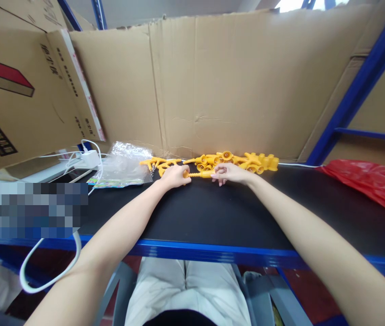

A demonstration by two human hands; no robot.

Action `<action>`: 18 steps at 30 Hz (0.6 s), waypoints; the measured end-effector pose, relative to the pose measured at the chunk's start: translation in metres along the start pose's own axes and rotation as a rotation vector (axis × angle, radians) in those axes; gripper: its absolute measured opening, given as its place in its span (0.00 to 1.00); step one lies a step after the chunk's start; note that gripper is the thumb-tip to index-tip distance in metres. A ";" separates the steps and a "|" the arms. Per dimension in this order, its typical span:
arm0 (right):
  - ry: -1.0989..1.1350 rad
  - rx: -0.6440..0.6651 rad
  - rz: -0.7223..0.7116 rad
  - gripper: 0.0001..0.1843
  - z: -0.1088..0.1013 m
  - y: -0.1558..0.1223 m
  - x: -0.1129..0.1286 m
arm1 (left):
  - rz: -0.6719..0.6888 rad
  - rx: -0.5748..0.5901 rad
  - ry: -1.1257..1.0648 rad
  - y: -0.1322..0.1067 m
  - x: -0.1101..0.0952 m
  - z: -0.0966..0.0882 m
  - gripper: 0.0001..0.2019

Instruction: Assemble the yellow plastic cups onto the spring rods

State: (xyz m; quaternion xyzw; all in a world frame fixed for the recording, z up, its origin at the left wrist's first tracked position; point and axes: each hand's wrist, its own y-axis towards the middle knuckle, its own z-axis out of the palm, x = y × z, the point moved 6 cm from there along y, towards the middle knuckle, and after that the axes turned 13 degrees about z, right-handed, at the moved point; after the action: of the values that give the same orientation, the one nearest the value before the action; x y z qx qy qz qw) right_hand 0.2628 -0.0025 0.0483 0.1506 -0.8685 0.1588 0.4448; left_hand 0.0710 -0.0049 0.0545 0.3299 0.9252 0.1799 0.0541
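Both my arms reach to the far side of a black tabletop (213,217). My left hand (175,175) is closed in a fist round one end of a yellow plastic rod (199,174). My right hand (229,173) pinches the rod's other end with curled fingers. The rod lies level between the two hands, just above the table. Right behind it, a row of several yellow plastic parts (233,161) lies against the cardboard wall, and a yellow branched part (158,163) rests to the left of my left hand.
A cardboard wall (219,81) closes the back. A clear plastic bag (124,165) lies at the left, with a white charger (89,158), cables and a phone (73,174) beyond it. A red plastic bag (369,181) lies at the right. Blue shelf posts (358,86) rise at the right.
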 end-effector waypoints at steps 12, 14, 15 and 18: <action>-0.008 0.072 0.092 0.28 0.007 0.001 -0.003 | -0.009 0.017 0.005 -0.002 -0.004 -0.004 0.14; -0.010 0.082 0.110 0.28 0.008 0.000 -0.002 | -0.014 0.023 -0.002 -0.002 -0.005 -0.005 0.14; -0.022 0.085 0.115 0.28 0.008 -0.001 -0.001 | -0.018 0.026 -0.004 -0.002 -0.005 -0.005 0.14; -0.070 0.067 0.091 0.27 0.007 -0.002 0.001 | -0.029 0.027 -0.008 -0.002 -0.004 -0.005 0.14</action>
State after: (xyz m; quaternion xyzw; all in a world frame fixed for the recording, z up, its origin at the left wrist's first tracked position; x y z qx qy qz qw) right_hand 0.2580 -0.0070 0.0454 0.1311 -0.8836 0.2025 0.4012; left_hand 0.0716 -0.0100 0.0585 0.3178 0.9320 0.1654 0.0559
